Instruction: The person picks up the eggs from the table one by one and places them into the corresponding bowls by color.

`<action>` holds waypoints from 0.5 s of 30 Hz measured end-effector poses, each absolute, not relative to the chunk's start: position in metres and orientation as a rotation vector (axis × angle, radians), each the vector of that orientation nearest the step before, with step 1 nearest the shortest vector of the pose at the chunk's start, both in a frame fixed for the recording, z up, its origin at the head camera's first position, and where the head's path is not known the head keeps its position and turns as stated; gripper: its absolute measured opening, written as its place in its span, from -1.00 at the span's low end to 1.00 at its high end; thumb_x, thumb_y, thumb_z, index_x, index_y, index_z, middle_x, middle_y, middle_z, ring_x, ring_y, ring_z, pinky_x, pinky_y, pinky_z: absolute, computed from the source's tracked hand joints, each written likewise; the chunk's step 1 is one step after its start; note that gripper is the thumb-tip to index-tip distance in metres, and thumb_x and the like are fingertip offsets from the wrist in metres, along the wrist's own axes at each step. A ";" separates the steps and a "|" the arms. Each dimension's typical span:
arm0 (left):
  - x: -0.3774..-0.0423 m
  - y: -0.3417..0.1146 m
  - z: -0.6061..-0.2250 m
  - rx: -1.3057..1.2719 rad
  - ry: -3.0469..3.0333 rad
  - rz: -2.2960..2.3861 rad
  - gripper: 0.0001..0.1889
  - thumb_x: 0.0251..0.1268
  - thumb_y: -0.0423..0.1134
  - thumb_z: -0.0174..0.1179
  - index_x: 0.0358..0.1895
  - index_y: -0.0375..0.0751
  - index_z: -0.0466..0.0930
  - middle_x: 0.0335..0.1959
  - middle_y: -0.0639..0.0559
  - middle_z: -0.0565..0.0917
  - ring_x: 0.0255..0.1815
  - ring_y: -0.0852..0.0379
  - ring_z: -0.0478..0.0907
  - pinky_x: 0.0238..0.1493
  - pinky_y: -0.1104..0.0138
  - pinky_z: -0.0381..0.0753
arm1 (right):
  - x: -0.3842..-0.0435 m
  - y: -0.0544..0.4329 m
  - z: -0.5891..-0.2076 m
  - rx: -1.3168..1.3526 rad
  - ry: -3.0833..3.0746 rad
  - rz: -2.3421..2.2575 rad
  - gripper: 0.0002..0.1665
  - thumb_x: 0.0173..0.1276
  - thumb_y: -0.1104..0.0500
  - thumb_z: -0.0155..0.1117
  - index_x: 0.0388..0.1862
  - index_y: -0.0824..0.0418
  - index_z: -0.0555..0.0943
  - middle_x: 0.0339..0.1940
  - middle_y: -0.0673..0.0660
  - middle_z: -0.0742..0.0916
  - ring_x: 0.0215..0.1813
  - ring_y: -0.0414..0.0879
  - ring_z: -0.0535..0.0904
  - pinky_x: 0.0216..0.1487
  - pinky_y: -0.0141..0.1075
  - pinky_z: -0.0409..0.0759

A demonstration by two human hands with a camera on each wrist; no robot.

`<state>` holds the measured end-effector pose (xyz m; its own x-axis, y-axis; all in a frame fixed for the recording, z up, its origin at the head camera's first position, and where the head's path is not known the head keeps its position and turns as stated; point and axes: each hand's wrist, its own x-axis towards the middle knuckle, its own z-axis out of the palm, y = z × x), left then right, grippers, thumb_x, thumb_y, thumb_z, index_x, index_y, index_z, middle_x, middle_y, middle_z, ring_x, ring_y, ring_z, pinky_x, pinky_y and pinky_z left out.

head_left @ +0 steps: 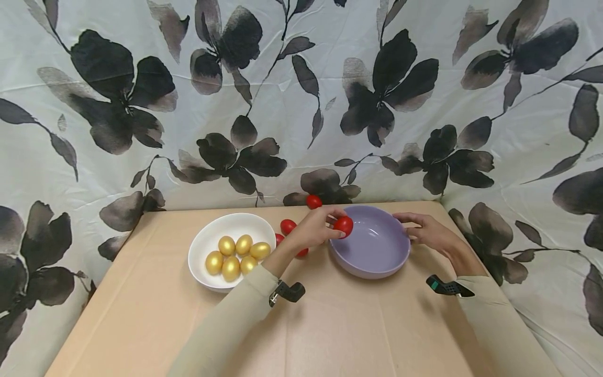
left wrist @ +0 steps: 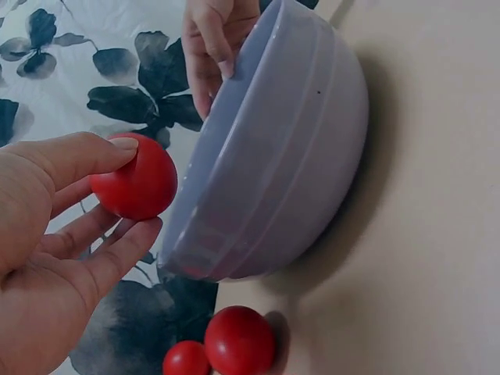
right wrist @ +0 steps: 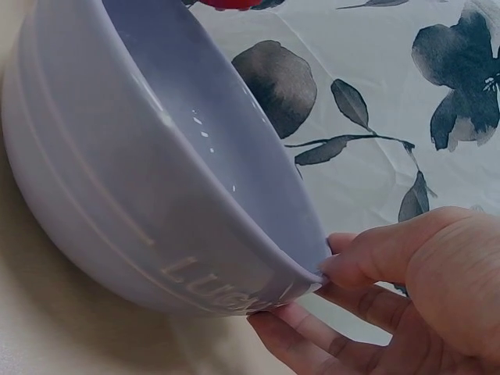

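Note:
My left hand [head_left: 316,229] pinches a smooth red egg [head_left: 343,226] between thumb and fingers, at the left rim of a purple bowl [head_left: 369,273]. The left wrist view shows this egg [left wrist: 144,180] just outside the bowl's rim. On the opposite side, my right hand [head_left: 433,234] holds the bowl's rim, its thumb at the edge and fingers against the outer wall, clearer in the right wrist view. No eggs show inside the purple bowl. Several more red eggs [head_left: 288,226] lie on the table around my left hand, partly hidden by it.
To the left, a white bowl [head_left: 198,264] holds several golden eggs [head_left: 231,268]. One red egg [head_left: 313,201] lies at the table's back edge, close to the floral cloth [head_left: 301,131]. The light wooden table [head_left: 344,330] extends toward me.

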<state>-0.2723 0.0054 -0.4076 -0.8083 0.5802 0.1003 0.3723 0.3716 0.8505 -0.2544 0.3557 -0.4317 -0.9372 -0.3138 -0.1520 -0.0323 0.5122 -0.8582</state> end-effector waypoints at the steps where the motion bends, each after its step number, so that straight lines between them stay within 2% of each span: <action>1: -0.273 0.007 -0.409 0.860 2.415 1.408 -0.56 0.24 -0.34 0.39 0.21 -0.11 0.61 0.09 0.02 0.65 0.09 0.02 0.58 -0.05 0.36 0.68 | -0.255 0.356 -0.432 -0.290 2.465 -1.396 -0.39 0.54 0.32 0.03 0.54 0.30 0.31 0.47 0.46 0.39 0.40 0.38 0.42 0.14 0.05 0.65; 8: -0.275 0.013 -0.415 0.876 2.419 1.381 -0.56 0.25 -0.36 0.38 0.21 -0.15 0.61 0.08 0.00 0.64 0.10 0.01 0.58 0.01 0.37 0.66 | -0.257 0.358 -0.432 -0.282 2.443 -1.416 -0.39 0.53 0.32 0.05 0.53 0.30 0.32 0.47 0.45 0.39 0.41 0.37 0.40 0.16 0.08 0.63; 15: -0.277 0.019 -0.420 0.910 2.398 1.353 -0.57 0.25 -0.33 0.39 0.21 -0.14 0.63 0.08 0.03 0.65 0.13 0.01 0.57 0.16 0.25 0.63 | -0.256 0.357 -0.433 -0.285 2.445 -1.412 -0.39 0.52 0.32 0.06 0.53 0.29 0.33 0.47 0.44 0.40 0.41 0.36 0.39 0.17 0.09 0.62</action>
